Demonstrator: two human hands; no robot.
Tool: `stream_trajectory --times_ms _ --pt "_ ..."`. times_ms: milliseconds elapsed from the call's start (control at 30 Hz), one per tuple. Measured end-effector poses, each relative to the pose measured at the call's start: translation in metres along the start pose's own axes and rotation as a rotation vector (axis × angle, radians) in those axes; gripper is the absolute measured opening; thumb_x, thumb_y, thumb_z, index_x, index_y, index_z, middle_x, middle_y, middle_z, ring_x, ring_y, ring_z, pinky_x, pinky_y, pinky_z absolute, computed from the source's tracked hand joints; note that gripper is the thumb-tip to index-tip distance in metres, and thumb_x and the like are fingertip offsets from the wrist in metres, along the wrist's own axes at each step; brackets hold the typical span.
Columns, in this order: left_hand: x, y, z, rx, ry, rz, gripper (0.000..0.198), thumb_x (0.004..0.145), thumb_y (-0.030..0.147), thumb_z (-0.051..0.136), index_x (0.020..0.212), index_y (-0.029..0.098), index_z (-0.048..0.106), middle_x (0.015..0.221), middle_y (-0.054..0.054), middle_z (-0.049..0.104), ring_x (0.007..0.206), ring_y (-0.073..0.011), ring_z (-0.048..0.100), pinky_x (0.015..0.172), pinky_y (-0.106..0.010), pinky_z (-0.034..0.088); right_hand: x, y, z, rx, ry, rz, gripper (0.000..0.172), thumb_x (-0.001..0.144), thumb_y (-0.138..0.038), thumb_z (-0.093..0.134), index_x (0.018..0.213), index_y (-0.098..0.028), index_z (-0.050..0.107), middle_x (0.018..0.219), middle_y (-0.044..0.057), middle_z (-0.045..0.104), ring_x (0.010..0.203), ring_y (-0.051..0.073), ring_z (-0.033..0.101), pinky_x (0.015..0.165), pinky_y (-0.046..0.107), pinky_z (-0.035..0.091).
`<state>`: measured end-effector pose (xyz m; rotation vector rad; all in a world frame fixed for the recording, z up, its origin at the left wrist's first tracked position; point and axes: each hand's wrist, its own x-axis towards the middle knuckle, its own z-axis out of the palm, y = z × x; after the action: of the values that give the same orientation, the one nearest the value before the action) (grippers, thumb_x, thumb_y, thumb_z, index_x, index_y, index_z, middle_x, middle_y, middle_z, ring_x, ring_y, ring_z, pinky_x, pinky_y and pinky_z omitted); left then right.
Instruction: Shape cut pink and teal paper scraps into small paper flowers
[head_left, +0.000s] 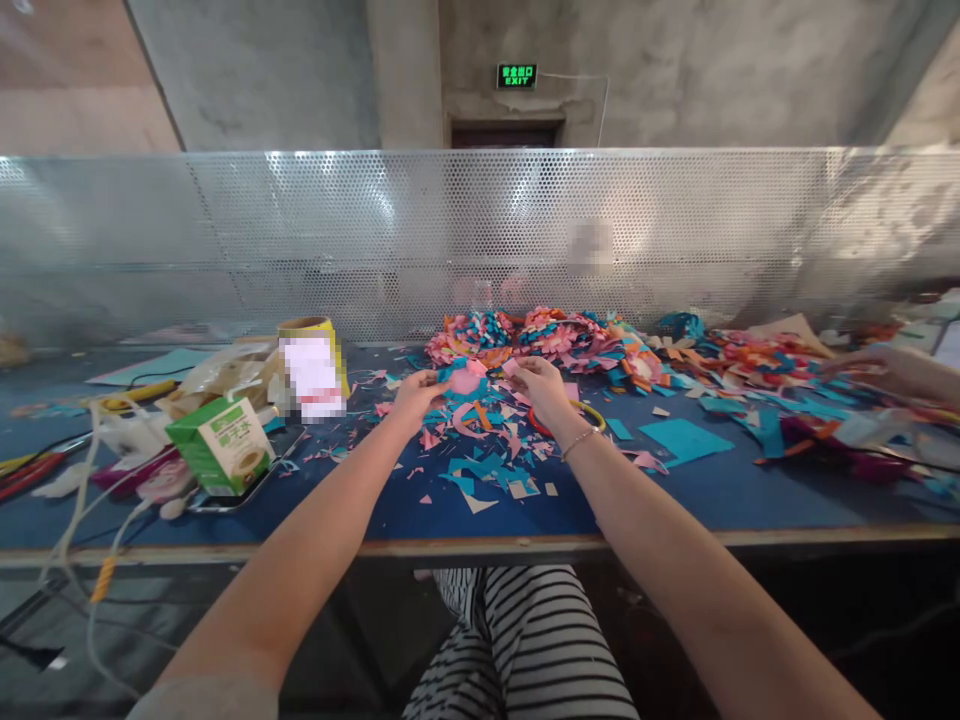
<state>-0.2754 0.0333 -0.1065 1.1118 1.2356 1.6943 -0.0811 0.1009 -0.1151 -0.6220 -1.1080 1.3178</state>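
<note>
Over the littered tabletop, my left hand (420,398) is pinched at the edge of a rounded pink piece (466,380), which looks like paper. Just to its right, my right hand (541,388) grips a small pink paper piece (511,368) between thumb and fingers. Below and between both hands lie blue paper scraps (480,470) and pink cuttings (472,425). Scissors with a yellow and red handle (592,415) lie partly hidden under my right wrist. Behind my hands is a heap of pink, orange and blue paper pieces (555,335).
On the left stand a green and white carton (221,445) and a yellow roll (341,360) beside a phone with a blurred screen (313,375). White cables (94,450) hang over the table edge. At right, another person's hand (874,362) is over more scraps. A perforated metal screen (390,240) closes the back.
</note>
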Motion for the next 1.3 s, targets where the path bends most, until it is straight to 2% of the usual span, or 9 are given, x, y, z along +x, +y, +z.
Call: stream_trajectory --times_ms 167,267,400,500,600,700,800,933,1300 --pt "0.003 -0.004 0.0 0.091 -0.029 0.098 0.026 0.055 0.019 0.076 0.075 0.015 0.06 0.064 0.003 0.056 0.058 -0.0114 0.055 0.058 -0.025 0.047 -0.001 -0.002 0.0 -0.085 -0.021 -0.037 0.018 0.06 -0.021 0.067 0.073 -0.017 0.054 0.067 -0.003 0.059 0.063 0.009 0.06 0.066 0.025 0.052" --pt "0.002 -0.005 0.0 0.223 -0.1 0.178 0.022 0.063 0.023 0.071 0.082 0.016 0.061 0.07 0.001 0.058 0.062 -0.0133 0.056 0.06 -0.028 0.048 0.0 -0.002 0.001 -0.174 -0.036 -0.082 0.017 0.063 -0.025 0.065 0.074 -0.017 0.056 0.07 -0.002 0.059 0.064 0.01 0.06 0.065 0.025 0.052" --pt "0.0 -0.003 0.002 0.558 -0.106 0.461 0.017 0.07 0.017 0.065 0.087 0.017 0.062 0.083 -0.003 0.061 0.079 -0.0173 0.059 0.071 -0.031 0.05 0.001 -0.003 0.004 -0.301 -0.03 -0.212 0.011 0.068 -0.025 0.058 0.075 -0.017 0.058 0.072 0.0 0.059 0.062 0.012 0.059 0.062 0.028 0.053" --pt "-0.002 -0.002 0.004 0.761 -0.146 0.665 0.023 0.071 0.007 0.06 0.091 0.019 0.062 0.091 -0.004 0.06 0.086 -0.0173 0.058 0.074 -0.031 0.05 -0.001 -0.006 0.005 -0.469 -0.085 -0.389 0.013 0.071 -0.024 0.054 0.079 -0.017 0.061 0.082 0.004 0.062 0.067 0.013 0.06 0.065 0.029 0.053" --pt "-0.003 -0.001 0.006 0.876 -0.168 0.835 0.024 0.073 0.004 0.059 0.091 0.018 0.061 0.088 -0.003 0.06 0.087 -0.0177 0.058 0.078 -0.033 0.05 -0.005 -0.008 0.007 -0.646 -0.151 -0.562 0.016 0.073 -0.019 0.052 0.081 -0.017 0.066 0.089 0.006 0.063 0.074 0.014 0.061 0.071 0.029 0.052" --pt "-0.005 0.002 0.007 0.925 -0.129 0.949 0.02 0.074 0.006 0.06 0.09 0.018 0.059 0.088 -0.004 0.061 0.088 -0.0185 0.057 0.08 -0.033 0.049 -0.009 -0.009 0.011 -0.752 -0.225 -0.615 0.018 0.075 -0.016 0.052 0.083 -0.018 0.068 0.088 0.006 0.066 0.078 0.015 0.062 0.073 0.029 0.051" --pt "-0.008 0.005 0.01 0.955 -0.123 0.996 0.015 0.077 0.012 0.062 0.09 0.018 0.059 0.089 -0.004 0.061 0.089 -0.0192 0.057 0.081 -0.034 0.047 -0.012 -0.009 0.014 -0.776 -0.275 -0.586 0.02 0.076 -0.015 0.053 0.086 -0.019 0.069 0.09 0.005 0.068 0.082 0.015 0.063 0.074 0.028 0.051" --pt "-0.013 0.008 0.012 0.974 -0.157 0.972 0.009 0.079 0.019 0.062 0.088 0.02 0.06 0.089 -0.004 0.062 0.091 -0.0204 0.056 0.085 -0.035 0.044 -0.014 -0.008 0.016 -0.768 -0.318 -0.512 0.022 0.076 -0.013 0.053 0.087 -0.021 0.07 0.089 0.003 0.07 0.078 0.015 0.064 0.074 0.028 0.052" --pt "-0.014 0.007 0.012 0.968 -0.178 0.871 0.012 0.079 0.016 0.06 0.09 0.02 0.059 0.091 -0.005 0.059 0.094 -0.0213 0.054 0.087 -0.034 0.042 -0.011 0.0 0.013 -0.757 -0.428 -0.499 0.026 0.076 -0.012 0.053 0.093 -0.024 0.069 0.084 0.0 0.07 0.077 0.015 0.063 0.076 0.029 0.048"
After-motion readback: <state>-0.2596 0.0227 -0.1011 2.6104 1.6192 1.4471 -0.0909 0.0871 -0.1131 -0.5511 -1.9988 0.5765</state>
